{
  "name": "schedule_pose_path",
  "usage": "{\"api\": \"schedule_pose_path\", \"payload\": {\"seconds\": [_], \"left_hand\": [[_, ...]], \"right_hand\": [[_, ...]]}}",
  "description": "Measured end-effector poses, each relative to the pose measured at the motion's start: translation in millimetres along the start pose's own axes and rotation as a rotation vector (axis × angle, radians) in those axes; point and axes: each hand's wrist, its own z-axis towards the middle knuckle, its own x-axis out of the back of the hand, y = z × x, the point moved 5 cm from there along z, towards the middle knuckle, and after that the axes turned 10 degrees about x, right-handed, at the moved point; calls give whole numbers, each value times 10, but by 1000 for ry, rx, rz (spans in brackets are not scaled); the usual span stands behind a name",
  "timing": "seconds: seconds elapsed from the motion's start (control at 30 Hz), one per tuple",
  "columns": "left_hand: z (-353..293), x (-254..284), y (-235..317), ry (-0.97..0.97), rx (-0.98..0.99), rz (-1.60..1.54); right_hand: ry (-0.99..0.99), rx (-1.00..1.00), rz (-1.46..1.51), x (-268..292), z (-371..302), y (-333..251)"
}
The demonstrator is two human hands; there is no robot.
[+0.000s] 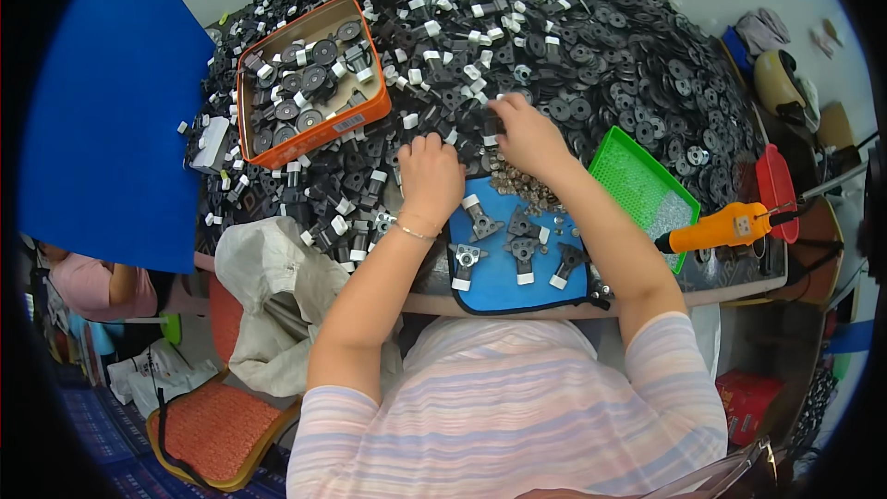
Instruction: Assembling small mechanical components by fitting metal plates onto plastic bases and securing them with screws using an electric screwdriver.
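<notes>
My right hand (pixel 531 137) is at the near edge of the heap, fingers pinched on a black plastic part with a white end (pixel 490 127). To its left, my left hand (pixel 431 176) rests over the heap with bent fingers; whatever lies under the fingertips is hidden. Between my forearms lies a blue mat (pixel 490 291). Several black parts with white ends (pixel 467 261) are spread on it, one showing a metal face. Small metal pieces (pixel 517 183) are piled at the mat's far edge, below my right wrist.
A large heap of black discs and white-ended parts (pixel 601 46) covers the table. An orange tin (pixel 314 143) holding more parts stands far left. At right are a green tray (pixel 637 171) with tiny silvery pieces, an orange electric screwdriver (pixel 721 229) and a red tray (pixel 774 189).
</notes>
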Motion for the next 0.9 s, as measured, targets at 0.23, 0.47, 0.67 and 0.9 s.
{"api": "schedule_pose_path", "payload": {"seconds": [0.23,0.47,0.67,0.9], "left_hand": [[4,-28,-80,101,-25,-91],[-526,584,27,26,-237,-440],[-1382,469,390,-72,-506,-292],[-1552,361,456,-40,-510,-216]], "right_hand": [[-44,54,-15,-13,108,-35],[66,28,338,462,-540,-71],[-1,7,319,644,-1307,-221],[21,194,40,443,-1907,-646]]}}
